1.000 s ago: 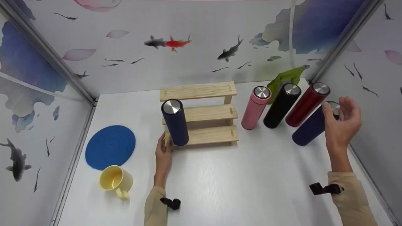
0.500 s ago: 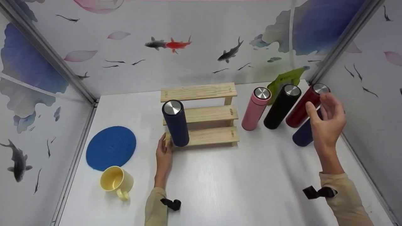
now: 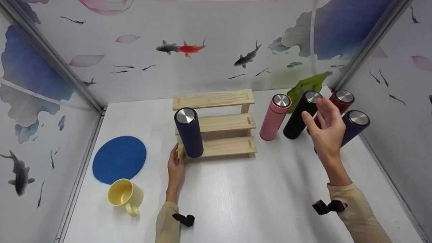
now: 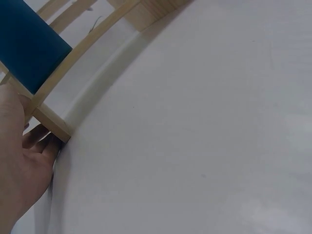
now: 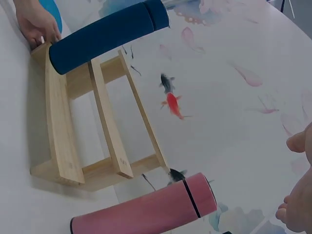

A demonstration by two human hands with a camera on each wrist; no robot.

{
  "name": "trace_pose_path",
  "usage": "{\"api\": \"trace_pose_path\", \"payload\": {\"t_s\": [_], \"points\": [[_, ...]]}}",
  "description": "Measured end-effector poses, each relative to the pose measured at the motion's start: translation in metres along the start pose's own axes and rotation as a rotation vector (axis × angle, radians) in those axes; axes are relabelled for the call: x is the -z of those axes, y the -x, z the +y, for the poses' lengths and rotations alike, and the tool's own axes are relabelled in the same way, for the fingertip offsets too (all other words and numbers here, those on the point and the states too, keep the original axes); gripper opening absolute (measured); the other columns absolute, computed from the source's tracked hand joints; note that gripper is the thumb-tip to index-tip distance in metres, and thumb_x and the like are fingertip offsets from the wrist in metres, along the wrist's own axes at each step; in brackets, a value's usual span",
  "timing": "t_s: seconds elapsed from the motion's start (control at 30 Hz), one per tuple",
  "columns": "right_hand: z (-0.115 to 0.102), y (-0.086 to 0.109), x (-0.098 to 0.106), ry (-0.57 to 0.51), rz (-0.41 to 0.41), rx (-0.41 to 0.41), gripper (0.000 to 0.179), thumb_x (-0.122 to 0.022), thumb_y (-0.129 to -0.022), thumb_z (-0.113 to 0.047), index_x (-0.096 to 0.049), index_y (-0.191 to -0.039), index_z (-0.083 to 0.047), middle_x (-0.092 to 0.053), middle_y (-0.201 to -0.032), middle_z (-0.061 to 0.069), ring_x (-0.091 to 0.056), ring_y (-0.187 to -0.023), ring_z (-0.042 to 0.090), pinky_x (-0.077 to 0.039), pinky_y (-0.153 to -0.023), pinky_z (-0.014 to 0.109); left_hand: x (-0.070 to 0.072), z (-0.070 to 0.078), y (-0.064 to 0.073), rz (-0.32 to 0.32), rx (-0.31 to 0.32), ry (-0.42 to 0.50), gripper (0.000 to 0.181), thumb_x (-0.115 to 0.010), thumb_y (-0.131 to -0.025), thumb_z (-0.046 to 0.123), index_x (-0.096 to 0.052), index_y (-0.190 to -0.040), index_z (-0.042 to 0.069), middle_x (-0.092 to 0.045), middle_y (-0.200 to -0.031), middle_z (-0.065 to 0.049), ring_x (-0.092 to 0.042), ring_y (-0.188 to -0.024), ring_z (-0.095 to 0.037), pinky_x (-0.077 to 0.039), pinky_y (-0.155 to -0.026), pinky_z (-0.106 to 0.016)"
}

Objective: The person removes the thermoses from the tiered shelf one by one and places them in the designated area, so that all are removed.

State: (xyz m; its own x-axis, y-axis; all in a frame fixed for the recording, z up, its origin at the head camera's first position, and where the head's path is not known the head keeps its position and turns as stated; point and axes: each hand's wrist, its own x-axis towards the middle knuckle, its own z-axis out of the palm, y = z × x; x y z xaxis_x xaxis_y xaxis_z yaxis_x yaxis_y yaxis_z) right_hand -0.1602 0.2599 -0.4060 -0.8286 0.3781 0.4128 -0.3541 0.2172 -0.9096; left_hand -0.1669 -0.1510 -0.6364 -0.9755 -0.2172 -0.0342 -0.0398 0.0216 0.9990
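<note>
A three-step wooden rack stands mid-table, a dark blue thermos flask upright at the left end of its lowest step. My left hand grips the rack's front left corner; in the left wrist view, thumb and fingers bracket the end board. Held in the air with fingers apart, my right hand has nothing in it. It overlaps the black flask and red flask in the head view. A pink flask stands left of these, a second dark blue flask right.
Behind the black flask leans a green pouch. On the left side of the table lie a round blue mat and a yellow mug close in front of it. Printed wall panels enclose the back and sides.
My right hand has moved left, from the top of the right-hand dark blue flask to in front of the red and black ones. The left hand and rack have stayed put.
</note>
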Motion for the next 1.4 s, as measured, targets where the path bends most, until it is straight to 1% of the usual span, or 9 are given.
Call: {"api": "trace_pose_path", "payload": {"t_s": [0.2, 0.33, 0.47, 0.6, 0.77, 0.87, 0.97, 1.13, 1.4], "points": [[-0.01, 0.01, -0.016, -0.001, -0.08, 0.01, 0.062, -0.074, -0.09, -0.001, -0.048, -0.146, 0.002, -0.058, -0.145, 0.012, -0.052, -0.139, 0.024, -0.04, -0.119, 0.03, 0.0, -0.001, -0.001, -0.005, 0.0, 0.02, 0.052, -0.047, -0.109, 0.016, -0.033, -0.159, 0.016, -0.028, -0.166, -0.013, -0.029, -0.154, -0.031, -0.039, -0.12, -0.047], [-0.018, 0.017, -0.025, 0.013, -0.135, 0.021, 0.064, -0.074, -0.09, -0.002, -0.047, -0.147, 0.001, -0.057, -0.146, 0.008, -0.051, -0.14, 0.022, -0.039, -0.12, 0.027, 0.001, -0.003, -0.003, 0.004, -0.003, -0.004, 0.052, -0.047, -0.109, 0.017, -0.034, -0.159, 0.015, -0.026, -0.168, -0.01, -0.021, -0.156, -0.032, -0.037, -0.121, -0.047], [-0.025, 0.025, -0.035, 0.029, -0.203, 0.024, 0.065, -0.075, -0.091, -0.004, -0.045, -0.149, -0.001, -0.055, -0.149, 0.007, -0.049, -0.142, 0.02, -0.037, -0.121, 0.025, 0.001, -0.004, -0.004, 0.009, -0.008, -0.009, 0.052, -0.048, -0.108, 0.016, -0.034, -0.158, 0.014, -0.025, -0.168, -0.01, -0.018, -0.157, -0.034, -0.035, -0.123, -0.047], [-0.029, 0.031, -0.044, 0.016, -0.26, 0.046, 0.068, -0.076, -0.089, -0.002, -0.044, -0.149, 0.0, -0.054, -0.15, 0.01, -0.047, -0.143, 0.02, -0.035, -0.121, 0.024, 0.0, -0.003, -0.002, 0.008, 0.004, -0.005, 0.052, -0.048, -0.109, 0.018, -0.033, -0.159, 0.015, -0.025, -0.167, -0.012, -0.02, -0.156, -0.035, -0.038, -0.121, -0.047], [-0.033, 0.037, -0.054, -0.003, -0.31, 0.068, 0.069, -0.076, -0.087, 0.002, -0.044, -0.148, 0.005, -0.054, -0.148, 0.016, -0.047, -0.143, 0.023, -0.036, -0.12, 0.022, -0.001, -0.001, -0.001, -0.005, 0.0, 0.002, 0.052, -0.047, -0.109, 0.019, -0.032, -0.159, 0.015, -0.027, -0.166, -0.015, -0.028, -0.154, -0.035, -0.042, -0.118, -0.046], [-0.036, 0.041, -0.06, -0.005, -0.343, 0.078, 0.069, -0.077, -0.086, 0.003, -0.044, -0.147, 0.005, -0.054, -0.148, 0.018, -0.048, -0.142, 0.025, -0.037, -0.12, 0.023, -0.001, -0.001, -0.001, 0.006, -0.005, -0.009, 0.051, -0.048, -0.109, 0.018, -0.034, -0.158, 0.015, -0.028, -0.166, -0.013, -0.028, -0.154, -0.034, -0.042, -0.118, -0.045], [-0.039, 0.044, -0.068, -0.001, -0.377, 0.082, 0.072, -0.078, -0.085, 0.003, -0.044, -0.147, 0.004, -0.054, -0.148, 0.018, -0.048, -0.142, 0.025, -0.037, -0.12, 0.026, 0.0, -0.001, -0.002, 0.01, -0.008, -0.024, 0.051, -0.048, -0.109, 0.019, -0.035, -0.158, 0.015, -0.027, -0.167, -0.011, -0.022, -0.156, -0.034, -0.04, -0.12, -0.046], [-0.043, 0.051, -0.084, -0.021, -0.415, 0.071, 0.075, -0.081, -0.083, 0.001, -0.043, -0.148, 0.005, -0.053, -0.148, 0.018, -0.047, -0.143, 0.024, -0.035, -0.123, 0.03, 0.002, -0.003, -0.001, 0.004, -0.008, -0.022, 0.051, -0.048, -0.109, 0.022, -0.034, -0.158, 0.016, -0.025, -0.168, -0.009, -0.02, -0.156, -0.033, -0.038, -0.121, -0.045], [-0.04, 0.061, -0.109, -0.06, -0.469, 0.066, 0.076, -0.082, -0.082, 0.0, -0.043, -0.147, 0.007, -0.053, -0.148, 0.02, -0.049, -0.142, 0.026, -0.037, -0.121, 0.034, 0.001, -0.002, -0.001, 0.011, -0.014, -0.028, 0.052, -0.048, -0.109, 0.02, -0.033, -0.158, 0.013, -0.024, -0.168, -0.012, -0.017, -0.157, -0.035, -0.036, -0.122, -0.046]]}}
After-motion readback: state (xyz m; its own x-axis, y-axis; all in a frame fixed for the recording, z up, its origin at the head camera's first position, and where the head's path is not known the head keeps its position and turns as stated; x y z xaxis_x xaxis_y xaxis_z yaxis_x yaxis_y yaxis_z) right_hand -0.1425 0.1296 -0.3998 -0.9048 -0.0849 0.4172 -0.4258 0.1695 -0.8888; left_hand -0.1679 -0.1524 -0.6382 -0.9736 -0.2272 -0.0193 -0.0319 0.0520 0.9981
